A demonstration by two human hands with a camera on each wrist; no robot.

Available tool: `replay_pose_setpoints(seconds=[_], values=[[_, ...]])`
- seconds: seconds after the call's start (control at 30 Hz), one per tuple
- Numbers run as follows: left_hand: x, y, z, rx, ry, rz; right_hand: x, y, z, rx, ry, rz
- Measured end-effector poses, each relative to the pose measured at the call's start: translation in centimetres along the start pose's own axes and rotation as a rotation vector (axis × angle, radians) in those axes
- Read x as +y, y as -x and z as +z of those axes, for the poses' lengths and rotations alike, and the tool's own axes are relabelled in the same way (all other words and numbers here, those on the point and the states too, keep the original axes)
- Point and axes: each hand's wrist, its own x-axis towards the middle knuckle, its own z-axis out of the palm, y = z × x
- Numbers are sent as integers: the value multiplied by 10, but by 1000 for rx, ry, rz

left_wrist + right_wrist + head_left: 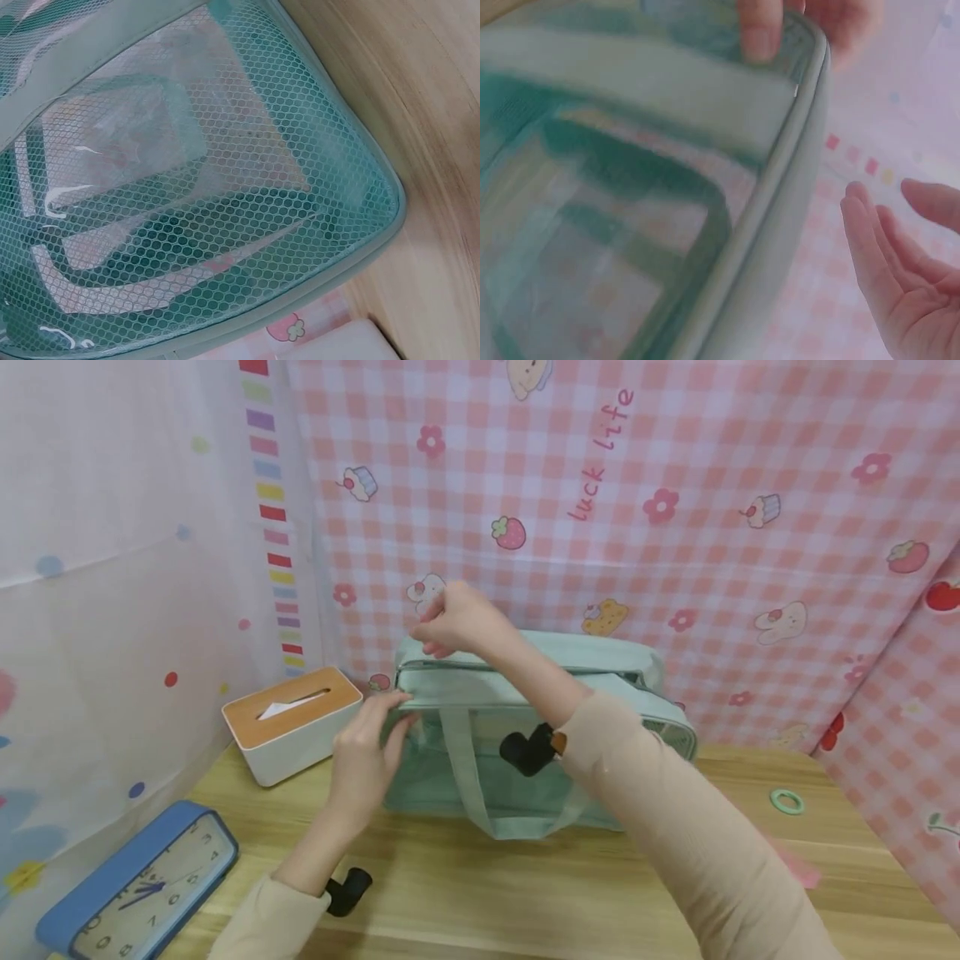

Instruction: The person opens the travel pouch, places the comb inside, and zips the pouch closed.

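Head view: the green bag (517,789) stands at twelve o'clock on the surface (465,902), likely light and floppy; its piped edge (776,169) should grip best. The left hand (362,764) pinches its ten-o'clock corner; the right hand (461,617), relaxed and empty, hovers at eleven.

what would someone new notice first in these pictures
Probably the mint-green bag standing on the wooden table, with the left hand pinching its upper left edge and the right hand near that corner. Behind it hangs a pink checked cloth; a blue clock sits at the head view's lower left.
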Motion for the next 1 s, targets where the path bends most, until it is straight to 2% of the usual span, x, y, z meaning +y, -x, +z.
replay_pose_setpoints(seconds=[0.1,0.2,0.43,0.57,0.73,0.87,1.0], values=[[-2,1,-1,0,-8,4,15,13,-21,5,17,-18],[-6,0,-2,4,-16,3,35,27,-45,45,10,-13],[-13,-3,-12,16,-48,-13,100,57,-96,143,-43,56],[-16,-5,-18,15,-67,-21,144,72,-113,154,-75,107],[-20,-6,-21,22,-73,-25,205,91,-124,161,-101,175],[-21,-9,-23,30,-70,-19,264,106,-126,113,-110,271],[-21,-11,-23,30,-67,-22,324,125,-124,-18,-71,388]])
